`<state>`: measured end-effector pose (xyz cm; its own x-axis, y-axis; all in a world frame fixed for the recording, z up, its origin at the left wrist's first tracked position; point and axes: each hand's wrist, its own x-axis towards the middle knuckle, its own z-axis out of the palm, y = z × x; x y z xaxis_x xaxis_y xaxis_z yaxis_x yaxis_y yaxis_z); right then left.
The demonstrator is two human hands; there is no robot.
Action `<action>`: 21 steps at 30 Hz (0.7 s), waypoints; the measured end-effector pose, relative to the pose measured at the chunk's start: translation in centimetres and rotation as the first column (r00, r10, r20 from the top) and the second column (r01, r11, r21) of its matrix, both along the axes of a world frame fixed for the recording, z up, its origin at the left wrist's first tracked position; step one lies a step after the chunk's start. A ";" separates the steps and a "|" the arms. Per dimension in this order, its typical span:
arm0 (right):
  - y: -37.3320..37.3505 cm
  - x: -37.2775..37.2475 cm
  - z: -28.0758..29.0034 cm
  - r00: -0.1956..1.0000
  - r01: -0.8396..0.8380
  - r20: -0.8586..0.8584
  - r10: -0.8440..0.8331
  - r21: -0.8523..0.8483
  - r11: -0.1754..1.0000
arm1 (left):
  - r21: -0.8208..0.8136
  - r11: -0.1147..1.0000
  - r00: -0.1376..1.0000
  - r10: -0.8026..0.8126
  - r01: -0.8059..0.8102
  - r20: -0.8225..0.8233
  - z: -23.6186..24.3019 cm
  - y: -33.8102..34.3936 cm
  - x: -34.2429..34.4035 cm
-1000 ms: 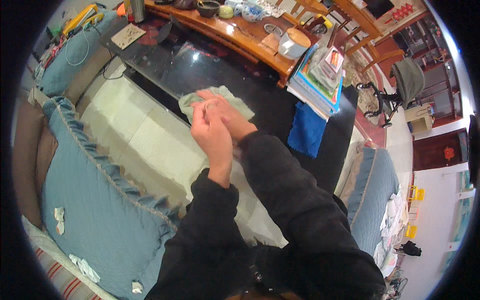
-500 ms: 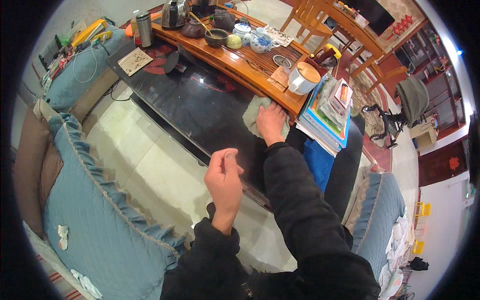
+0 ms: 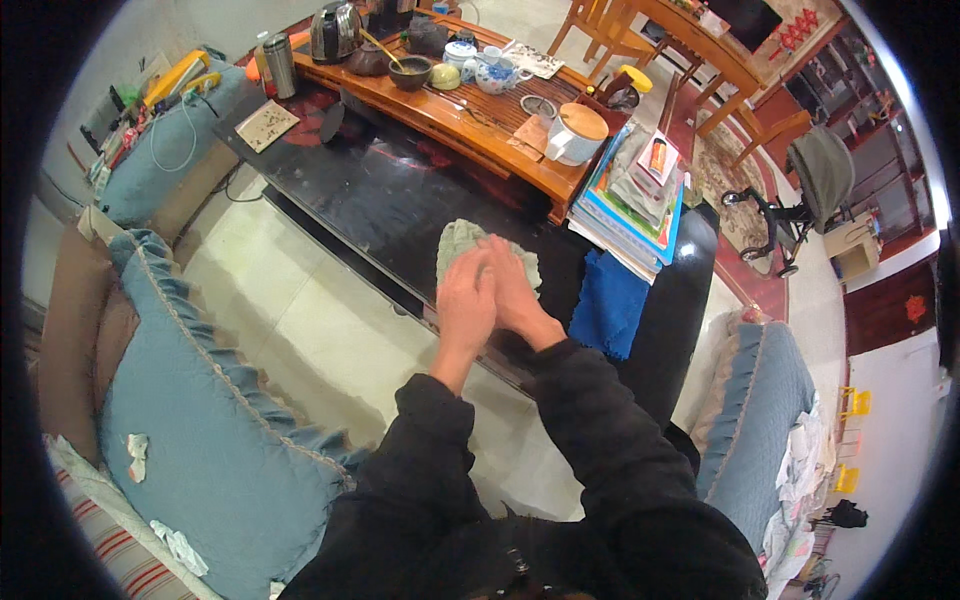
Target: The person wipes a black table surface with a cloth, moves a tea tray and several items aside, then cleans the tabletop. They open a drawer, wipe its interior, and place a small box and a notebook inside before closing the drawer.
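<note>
A pale grey-green cloth (image 3: 456, 238) lies on the black tabletop (image 3: 385, 205) close to its near edge. My right hand (image 3: 518, 298) rests on the cloth and presses it down, its fingers pointing away to the left and partly hidden. Beside it, my left hand (image 3: 466, 303) touches the right one, with its fingers stretched out together over the cloth's near part. Whether the left fingers also touch the cloth I cannot tell.
Behind the hands stands a wooden tea tray (image 3: 440, 125) with a teapot (image 3: 497, 75), a bowl (image 3: 409, 73) and a lidded white mug (image 3: 577, 135). On the right are stacked books (image 3: 625, 215) and a blue cloth (image 3: 608, 305). A quilted sofa (image 3: 215, 420) is at left.
My right hand has drawn the cloth left and nearer, away from the tray and books. My left hand has moved up and over to meet the right one.
</note>
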<state>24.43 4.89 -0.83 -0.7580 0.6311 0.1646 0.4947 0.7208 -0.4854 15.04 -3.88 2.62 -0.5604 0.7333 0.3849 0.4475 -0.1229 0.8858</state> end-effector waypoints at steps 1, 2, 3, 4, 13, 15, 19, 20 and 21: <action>-0.7 0.5 0.4 0.946 0.041 -0.303 -0.118 -0.248 0.968 | -0.025 0.998 0.992 -0.059 0.056 -0.110 -0.5 0.4 0.1; -1.5 1.6 1.1 0.927 0.106 -0.334 -0.167 -0.194 0.975 | -0.038 0.998 0.979 -0.055 0.048 -0.197 -0.9 0.7 0.3; -2.5 3.3 1.8 0.909 0.192 -0.340 -0.242 -0.175 0.966 | -0.090 0.995 0.965 -0.064 0.042 -0.255 -1.3 1.0 0.9; -3.6 4.7 2.4 0.884 0.275 -0.346 -0.314 -0.158 0.948 | -0.132 0.991 0.947 -0.069 0.029 -0.313 -1.5 1.3 1.5; -10.1 5.8 1.3 0.888 0.396 -0.266 -0.375 0.030 0.918 | -0.340 0.926 0.546 -0.372 0.164 -0.750 -3.2 6.0 -3.1; -10.1 5.2 1.2 0.905 0.415 -0.160 -0.395 0.127 0.901 | -0.338 0.914 0.571 -0.404 0.224 -0.715 -3.2 7.6 -6.2; -10.1 5.0 1.2 0.906 0.419 -0.121 -0.406 0.114 0.901 | -0.373 0.908 0.535 -0.415 0.192 -0.736 -3.1 11.0 -11.1; -10.1 5.0 1.3 0.907 0.418 -0.111 -0.407 0.096 0.903 | -0.365 0.918 0.535 -0.389 0.157 -0.750 -3.1 12.0 -12.2; -10.1 5.1 1.3 0.909 0.413 -0.107 -0.404 0.088 0.907 | -0.341 0.931 0.530 -0.356 0.130 -0.769 -3.1 13.0 -13.3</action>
<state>29.52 -5.25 0.46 -0.4180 0.8576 0.2996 0.7172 0.5140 -0.4706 1.72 9.12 -0.47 0.1209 0.9132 0.3892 0.9633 -0.2025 0.1760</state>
